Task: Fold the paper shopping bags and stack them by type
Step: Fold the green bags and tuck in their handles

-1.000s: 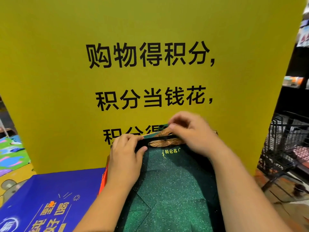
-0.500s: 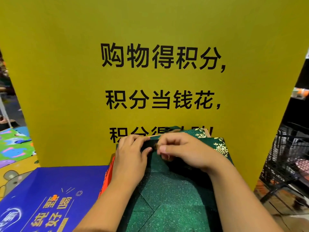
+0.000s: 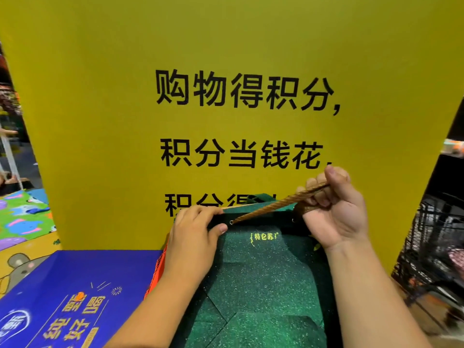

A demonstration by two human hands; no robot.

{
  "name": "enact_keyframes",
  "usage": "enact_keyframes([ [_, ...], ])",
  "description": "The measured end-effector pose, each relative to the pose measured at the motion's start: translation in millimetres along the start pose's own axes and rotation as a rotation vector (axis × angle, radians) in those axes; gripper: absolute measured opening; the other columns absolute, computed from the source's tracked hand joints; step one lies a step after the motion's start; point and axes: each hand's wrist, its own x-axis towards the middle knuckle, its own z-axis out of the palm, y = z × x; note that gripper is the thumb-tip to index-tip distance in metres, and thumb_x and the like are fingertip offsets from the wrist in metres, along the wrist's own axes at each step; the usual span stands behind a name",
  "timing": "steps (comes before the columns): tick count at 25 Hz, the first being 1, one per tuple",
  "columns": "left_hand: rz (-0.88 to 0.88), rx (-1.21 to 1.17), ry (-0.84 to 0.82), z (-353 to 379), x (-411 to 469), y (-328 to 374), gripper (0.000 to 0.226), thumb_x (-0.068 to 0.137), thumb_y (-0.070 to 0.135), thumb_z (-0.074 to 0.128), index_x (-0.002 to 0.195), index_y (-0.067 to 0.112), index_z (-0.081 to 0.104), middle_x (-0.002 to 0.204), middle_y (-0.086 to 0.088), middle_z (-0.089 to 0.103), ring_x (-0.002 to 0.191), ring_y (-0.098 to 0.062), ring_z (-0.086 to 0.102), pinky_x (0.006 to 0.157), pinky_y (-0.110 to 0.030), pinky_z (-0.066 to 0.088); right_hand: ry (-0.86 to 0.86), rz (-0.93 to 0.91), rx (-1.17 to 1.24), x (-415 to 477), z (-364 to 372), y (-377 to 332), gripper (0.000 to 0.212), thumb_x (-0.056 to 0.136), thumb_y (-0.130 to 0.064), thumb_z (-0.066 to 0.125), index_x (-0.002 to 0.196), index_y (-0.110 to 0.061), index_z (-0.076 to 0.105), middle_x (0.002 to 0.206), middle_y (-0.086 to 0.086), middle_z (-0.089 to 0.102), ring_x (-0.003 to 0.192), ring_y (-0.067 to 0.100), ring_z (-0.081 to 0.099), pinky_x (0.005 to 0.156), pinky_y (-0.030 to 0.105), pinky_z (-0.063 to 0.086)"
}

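Hidden: the near end of the dark green glittery paper bag (image 3: pixel 263 280) runs off the bottom of the picture, and the surface under it cannot be seen. Only a thin orange edge (image 3: pixel 157 272) peeks out at its left side, and I cannot tell what it is. The bag top and the hands cover part of the lowest writing on the big yellow sign board (image 3: pixel 113 121)
Rope end: the far end of the brown twisted rope handle (image 3: pixel 263 206) goes out of sight inside the right hand (image 3: pixel 336 212)
Bag: it lies flat, its long way running from the person toward the board, with its black top band at the far end
Rope: it slants from the ring hole on the left of the band, up and to the right
Left hand (image 3: pixel 193 244): thumb and fingers (image 3: pixel 200 212) pinch the band beside the ring hole
Right hand: fingers curled tight round the rope, above the bag's right top corner
Change: half a second ago the right hand sat low on the band beside the left hand. Now it is up and to the right, with the rope pulled straight
Around: a flat blue paper bag with yellow writing (image 3: pixel 62 297) lies on the left, and a black wire basket (image 3: pixel 431 247) stands on the right
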Motion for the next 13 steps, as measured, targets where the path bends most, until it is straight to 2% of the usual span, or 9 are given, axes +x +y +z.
enact_keyframes([
  [2, 0.002, 0.003, -0.003, 1, 1, -2, 0.029, 0.086, 0.035, 0.072, 0.114, 0.029, 0.066, 0.106, 0.012, 0.061, 0.108, -0.017, 0.048, 0.085, -0.03, 0.038, 0.156, 0.019, -0.029, 1, 5, -2, 0.033, 0.074, -0.009, 0.06, 0.059, -0.023, 0.033, 0.046, -0.008, 0.025, 0.042, 0.008, 0.019, 0.045, 0.02, 0.024],
  [4, -0.007, 0.008, -0.013, 3, 0, -3, 0.029, 0.086, 0.034, 0.073, 0.113, 0.027, 0.066, 0.107, 0.009, 0.063, 0.109, -0.02, 0.048, 0.085, -0.031, 0.038, 0.263, 0.038, -0.03, 2, 6, -5, 0.03, 0.064, -0.003, 0.057, 0.059, -0.023, 0.034, 0.047, -0.008, 0.023, 0.04, 0.006, 0.019, 0.043, 0.017, 0.014],
  [6, -0.011, 0.008, -0.019, 2, 0, -3, 0.028, 0.086, 0.034, 0.072, 0.112, 0.026, 0.066, 0.107, 0.008, 0.063, 0.108, -0.02, 0.049, 0.086, -0.034, 0.041, 0.31, 0.047, -0.008, 2, 6, -4, 0.03, 0.06, 0.0, 0.054, 0.059, -0.023, 0.034, 0.048, -0.009, 0.021, 0.04, 0.006, 0.018, 0.042, 0.017, 0.01],
  [9, -0.015, 0.009, -0.019, 1, 1, -3, 0.028, 0.086, 0.036, 0.072, 0.111, 0.027, 0.065, 0.106, 0.009, 0.063, 0.108, -0.019, 0.048, 0.086, -0.036, 0.043, 0.297, 0.034, -0.003, -1, 7, -3, 0.031, 0.061, -0.001, 0.054, 0.06, -0.024, 0.033, 0.05, -0.009, 0.021, 0.041, 0.005, 0.02, 0.039, 0.016, 0.014],
  [11, -0.022, 0.014, -0.029, 1, 0, -1, 0.028, 0.086, 0.036, 0.072, 0.111, 0.027, 0.065, 0.107, 0.009, 0.062, 0.109, -0.019, 0.048, 0.087, -0.038, 0.045, 0.245, 0.025, -0.147, -6, 10, -12, 0.031, 0.07, -0.006, 0.06, 0.06, -0.024, 0.037, 0.052, -0.007, 0.027, 0.043, 0.007, 0.024, 0.043, 0.021, 0.018],
  [13, -0.042, 0.031, -0.028, 0, -1, 2, 0.028, 0.087, 0.037, 0.071, 0.112, 0.026, 0.064, 0.108, 0.007, 0.062, 0.11, -0.02, 0.048, 0.088, -0.04, 0.045, 0.151, 0.009, -0.518, -13, 17, -29, 0.03, 0.088, -0.023, 0.063, 0.063, -0.022, 0.046, 0.052, -0.004, 0.041, 0.047, 0.011, 0.034, 0.049, 0.028, 0.023],
])
